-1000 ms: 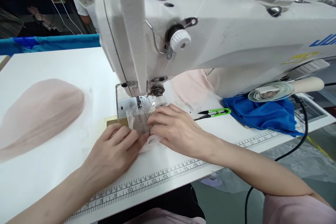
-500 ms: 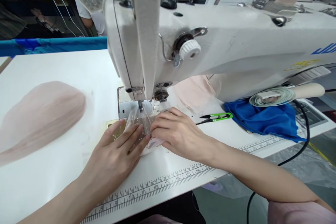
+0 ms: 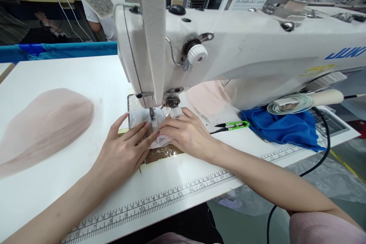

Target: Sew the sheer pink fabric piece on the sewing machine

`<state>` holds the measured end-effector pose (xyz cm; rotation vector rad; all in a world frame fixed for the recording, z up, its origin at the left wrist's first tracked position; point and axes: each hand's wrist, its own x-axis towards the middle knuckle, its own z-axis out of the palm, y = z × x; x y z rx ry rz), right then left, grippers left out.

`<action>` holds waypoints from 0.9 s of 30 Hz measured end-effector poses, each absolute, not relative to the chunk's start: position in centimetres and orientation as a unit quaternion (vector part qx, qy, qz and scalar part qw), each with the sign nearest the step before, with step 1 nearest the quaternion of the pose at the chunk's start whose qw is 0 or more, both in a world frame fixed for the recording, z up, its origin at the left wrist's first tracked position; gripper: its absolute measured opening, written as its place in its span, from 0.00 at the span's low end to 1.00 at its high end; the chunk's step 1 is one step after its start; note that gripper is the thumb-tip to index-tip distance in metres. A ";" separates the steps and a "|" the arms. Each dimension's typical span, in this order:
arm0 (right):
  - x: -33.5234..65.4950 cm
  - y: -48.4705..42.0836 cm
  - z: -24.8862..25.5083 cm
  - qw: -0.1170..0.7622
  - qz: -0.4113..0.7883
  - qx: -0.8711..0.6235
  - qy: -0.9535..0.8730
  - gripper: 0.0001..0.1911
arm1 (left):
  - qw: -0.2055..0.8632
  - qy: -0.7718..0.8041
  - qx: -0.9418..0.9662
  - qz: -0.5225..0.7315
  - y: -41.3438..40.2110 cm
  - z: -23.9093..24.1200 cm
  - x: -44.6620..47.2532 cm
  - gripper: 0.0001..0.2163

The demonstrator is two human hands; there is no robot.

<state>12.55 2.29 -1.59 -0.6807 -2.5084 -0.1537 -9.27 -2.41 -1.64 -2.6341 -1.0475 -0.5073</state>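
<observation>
A small piece of sheer whitish fabric (image 3: 160, 142) lies under the presser foot (image 3: 152, 114) of a white sewing machine (image 3: 257, 42). My left hand (image 3: 122, 150) rests on it from the left, fingers stretched out and thumb apart, fingertips just in front of the foot. From the right, my right hand (image 3: 193, 135) has its fingers bent together on the fabric's right edge, close to the left fingertips. Part of the fabric is hidden beneath both hands. A shiny metal needle plate (image 3: 134, 118) shows behind the left fingers.
Sheer pinkish fabric (image 3: 51, 122) lies flat at the left. Pale pink fabric (image 3: 210, 97), green thread snips (image 3: 234, 125) and blue cloth (image 3: 283, 127) are right of the needle. A printed ruler (image 3: 160, 202) follows the table's front edge. A person's arm (image 3: 95, 24) shows behind.
Both hands have moved slightly away from me, toward the presser foot, with the sheer fabric. More of the brown, tape-covered strip in front shows now. The view has shifted a little.
</observation>
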 end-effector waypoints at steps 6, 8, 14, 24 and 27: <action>12.3 3.1 -2.1 0.252 -0.093 -0.268 -0.925 0.12 | 0.142 -0.384 -0.901 -0.143 -1.6 -1.8 -9.6 0.16; 12.2 3.3 -2.2 0.248 -0.099 -0.274 -0.924 0.12 | 0.139 -0.389 -0.900 -0.140 -1.3 -2.0 -9.7 0.16; 12.1 3.7 -2.6 0.251 -0.115 -0.291 -0.916 0.13 | 0.149 -0.394 -0.894 -0.155 -0.7 -2.4 -9.7 0.16; 11.9 2.7 -2.5 0.271 -0.092 -0.266 -0.920 0.13 | 0.144 -0.410 -0.879 -0.198 -2.0 -1.3 -9.2 0.09; 12.2 2.8 -2.5 0.300 -0.031 -0.271 -0.914 0.10 | -0.006 -0.478 -0.857 -0.189 -1.8 -0.5 -9.2 0.11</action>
